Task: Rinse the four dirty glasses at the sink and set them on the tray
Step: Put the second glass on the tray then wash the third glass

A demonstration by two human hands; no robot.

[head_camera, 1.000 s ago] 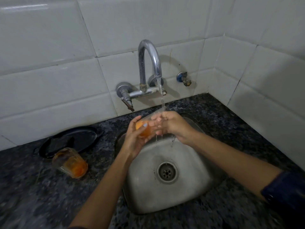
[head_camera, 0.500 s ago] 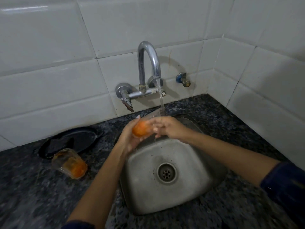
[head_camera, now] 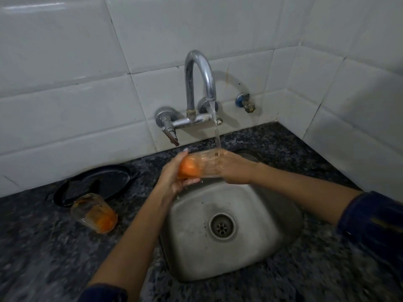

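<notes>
Fingers (head_camera: 187,182) of both your hands clamp the wet glass (head_camera: 201,165): slippery, breakable; hold base and rim firmly.

No legible text, label, brand, number or sign found on any surface in view.
</notes>
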